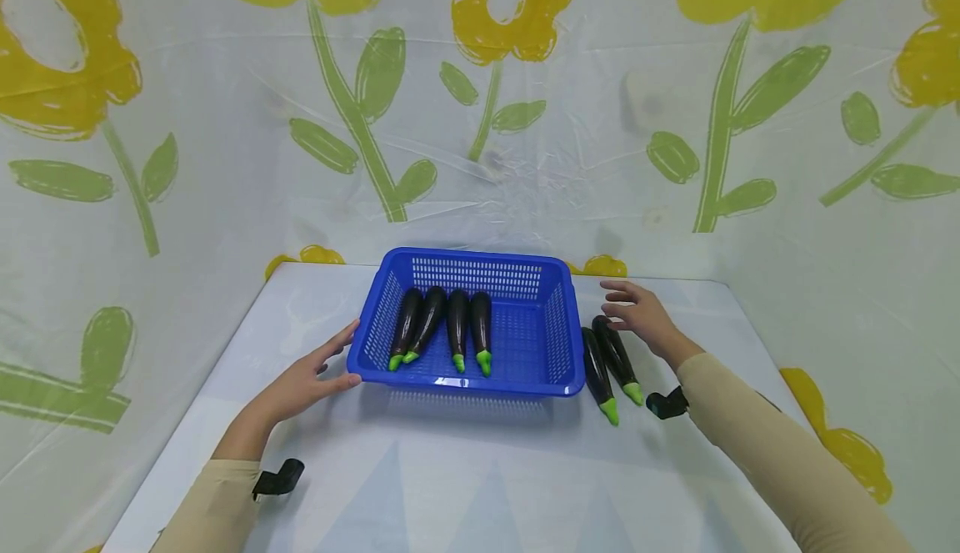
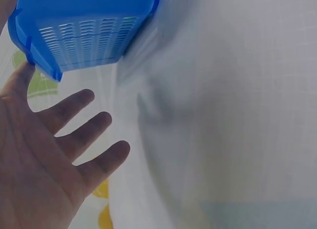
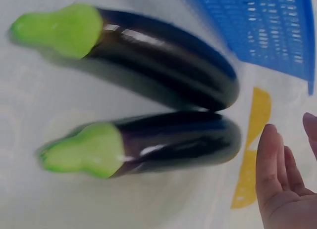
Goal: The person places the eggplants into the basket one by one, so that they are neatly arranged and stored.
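A blue plastic basket (image 1: 551,328) stands on the table with several dark eggplants (image 1: 457,324) lying side by side in its left half, green stems toward the front. My left hand (image 1: 303,386) is at the basket's left side, fingers spread, with a fingertip right at the rim (image 2: 25,46). To the right of the basket lie two more eggplants, one closer to it (image 1: 597,374) and one farther right (image 1: 618,359). Just beyond their rounded ends my right hand (image 1: 637,313) hovers with relaxed fingers, holding nothing. In the right wrist view its fingers (image 3: 270,162) are apart from the eggplants.
The white table (image 1: 450,478) has pale blue triangles printed near its front. A sheet with yellow flowers and green leaves (image 1: 562,161) hangs behind and at both sides. Black wrist cameras (image 1: 279,478) are strapped to both sleeves.
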Demonstrator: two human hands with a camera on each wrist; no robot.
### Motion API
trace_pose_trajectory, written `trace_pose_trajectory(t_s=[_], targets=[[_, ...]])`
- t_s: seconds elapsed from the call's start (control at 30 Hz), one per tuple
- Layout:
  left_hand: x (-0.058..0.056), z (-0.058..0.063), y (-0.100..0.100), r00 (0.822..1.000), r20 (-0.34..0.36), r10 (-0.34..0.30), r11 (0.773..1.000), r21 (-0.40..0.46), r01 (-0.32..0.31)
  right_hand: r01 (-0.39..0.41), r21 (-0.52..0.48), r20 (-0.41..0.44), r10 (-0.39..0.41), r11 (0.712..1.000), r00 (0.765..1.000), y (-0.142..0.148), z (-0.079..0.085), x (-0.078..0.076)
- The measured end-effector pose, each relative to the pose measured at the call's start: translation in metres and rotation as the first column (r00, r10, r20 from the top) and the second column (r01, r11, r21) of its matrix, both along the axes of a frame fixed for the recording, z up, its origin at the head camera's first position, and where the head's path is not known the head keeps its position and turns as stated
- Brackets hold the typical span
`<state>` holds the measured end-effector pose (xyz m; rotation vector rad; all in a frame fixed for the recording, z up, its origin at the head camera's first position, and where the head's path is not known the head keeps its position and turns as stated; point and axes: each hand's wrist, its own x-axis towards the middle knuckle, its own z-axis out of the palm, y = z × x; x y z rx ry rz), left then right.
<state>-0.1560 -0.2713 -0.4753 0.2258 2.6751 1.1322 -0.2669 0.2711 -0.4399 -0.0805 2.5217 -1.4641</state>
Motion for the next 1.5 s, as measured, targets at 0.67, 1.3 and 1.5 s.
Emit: trace_pose_trajectory(t_s=[0.67, 1.3, 1.5], targets=[[-0.001, -0.011, -0.002, 0.995, -0.084, -0.050, 0.988, 0.139, 0.061, 0.037, 0.132, 0.123, -0.054, 0.991, 0.991, 0.012, -0.026, 0.006], [-0.003, -0.014, -0.003, 0.998, -0.045, -0.042, 0.991, 0.125, 0.047, -0.032, 0.136, 0.187, 0.006, 0.990, 0.982, 0.017, -0.040, 0.006], [-0.004, -0.015, -0.002, 0.998, -0.043, -0.039, 0.991, 0.128, 0.045, -0.030, 0.142, 0.188, 0.002, 0.989, 0.982, 0.017, -0.041, 0.007]])
